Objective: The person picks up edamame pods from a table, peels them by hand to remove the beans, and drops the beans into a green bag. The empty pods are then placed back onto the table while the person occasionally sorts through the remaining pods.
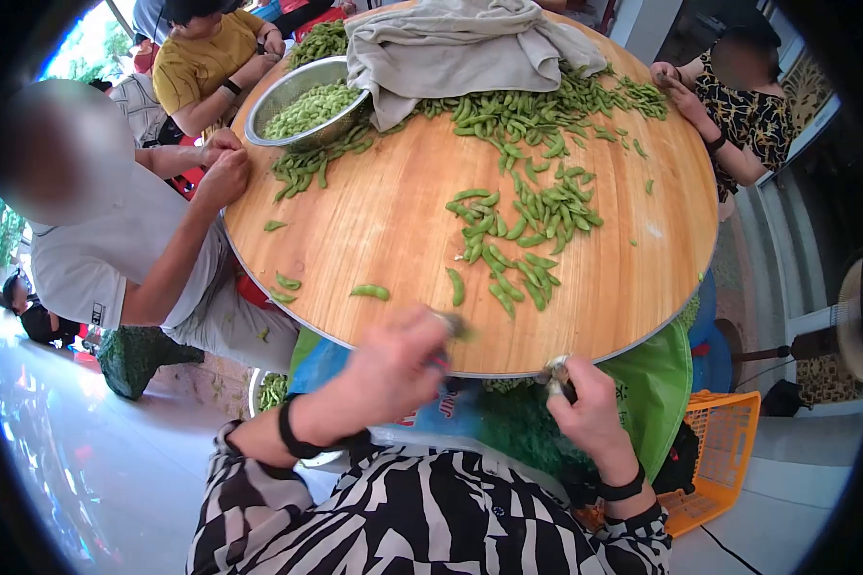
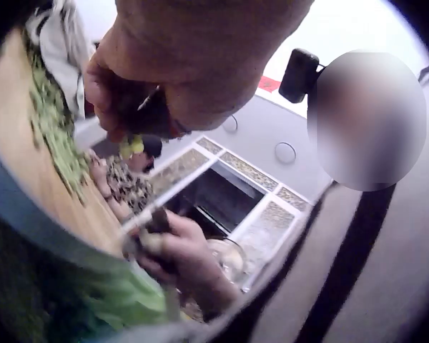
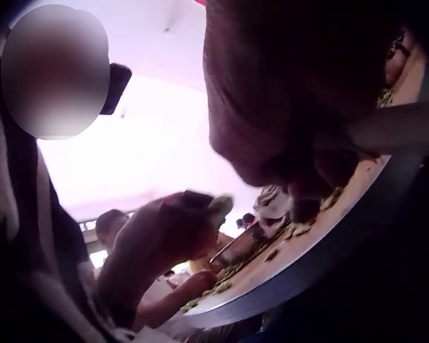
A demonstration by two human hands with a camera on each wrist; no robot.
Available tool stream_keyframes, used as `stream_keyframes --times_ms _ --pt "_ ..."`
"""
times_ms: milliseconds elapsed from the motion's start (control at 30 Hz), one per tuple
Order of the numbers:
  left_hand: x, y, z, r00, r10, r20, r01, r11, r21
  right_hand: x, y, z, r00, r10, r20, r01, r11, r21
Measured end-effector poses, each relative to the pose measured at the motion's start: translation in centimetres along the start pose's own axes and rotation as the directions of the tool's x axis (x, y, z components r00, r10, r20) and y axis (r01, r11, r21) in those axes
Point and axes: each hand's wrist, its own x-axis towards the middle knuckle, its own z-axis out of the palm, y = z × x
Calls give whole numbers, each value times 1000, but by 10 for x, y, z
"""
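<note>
On the round wooden table [image 1: 393,220] lie loose green pods [image 1: 556,206]. My left hand [image 1: 398,364], blurred, is just over the near edge at centre. Its curled fingers pinch a green pod, clearer in the right wrist view, where the pod [image 3: 220,207] sticks out from the left hand [image 3: 164,232]. My right hand [image 1: 590,407] is at the near edge, to the right and apart from the left. Its fingers curl round a small dark object, also seen in the left wrist view in the right hand [image 2: 182,250]; what it is I cannot tell.
A metal colander [image 1: 259,120] of green pods and a grey cloth [image 1: 460,48] over the pod heap are at the far side. People sit at left, far left and right. Below the near edge hang green and blue bags [image 1: 662,383]; an orange crate [image 1: 724,446] stands at right.
</note>
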Motion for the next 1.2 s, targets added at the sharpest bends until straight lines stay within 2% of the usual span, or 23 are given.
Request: stream_keyframes --times_ms 33,67,100,133,167,200,233,267,300,333,400,433,500,533,567,600,633,700,733,800,867,1100,1200 --pt "2 -14 -11 998 43 -40 -30 960 279 -2 3 -3 996 -74 56 76 997 -29" --pt "7 -28 -15 994 91 -65 -42 843 536 -3 3 -5 983 -145 117 151 987 -51" --pt "11 -35 -15 995 82 -65 -34 842 538 -4 -1 -4 980 -154 128 159 987 -28" --pt "17 -43 -15 987 146 -70 -88 846 527 -3 -2 -3 979 -159 130 163 986 -23" --pt "23 -49 -14 974 214 -75 -146 845 514 -2 -4 -2 987 -110 113 109 994 18" --pt "29 -54 -8 973 217 -77 -148 845 514 -2 -5 -3 993 -59 99 53 997 56" --pt "36 -58 1 954 297 -26 -249 841 480 -2 -8 -6 993 -60 99 56 997 49" --pt "42 -61 7 926 377 21 -347 828 441 -1 -12 -8 987 66 145 -90 981 170" --pt "46 -64 11 926 366 89 -366 816 447 -1 -14 -10 961 184 206 -239 929 281" --pt "49 -67 15 927 365 86 -364 818 445 -1 -15 -12 960 185 209 -240 930 278" --pt "55 -70 20 943 300 141 -332 856 395 -1 -16 -15 937 237 257 -332 832 444" --pt "55 -67 23 941 307 144 -339 855 393 -1 -14 -15 938 239 250 -331 832 445" --pt "48 -55 29 978 186 95 -190 981 34 -1 -9 -15 924 225 308 -363 765 532" --pt "47 -44 30 976 191 102 -195 980 29 1 -11 -17 925 231 303 -365 763 532" --pt "45 -29 29 987 -6 159 55 950 -307 6 -16 -21 917 224 329 -379 748 545" --pt "44 -17 28 946 -170 276 305 755 -581 11 -19 -23 910 216 355 -391 734 556" --pt "43 -9 29 945 -164 281 304 755 -582 14 -19 -25 912 180 369 -373 739 561" --pt "44 3 32 915 -138 379 387 567 -728 16 -27 -24 915 176 364 -376 698 610" --pt "45 8 34 916 -128 381 383 568 -728 17 -32 -24 916 166 366 -380 652 656" --pt "46 16 39 908 -165 385 415 479 -773 19 -35 -26 908 155 390 -393 641 660" --pt "47 16 45 911 -176 373 411 468 -782 18 -34 -26 905 148 399 -414 527 742" --pt "51 18 55 927 -182 329 376 404 -834 12 -30 -28 929 117 351 -361 493 791" --pt "53 16 58 935 -164 313 353 417 -837 12 -32 -29 932 113 345 -359 431 828"
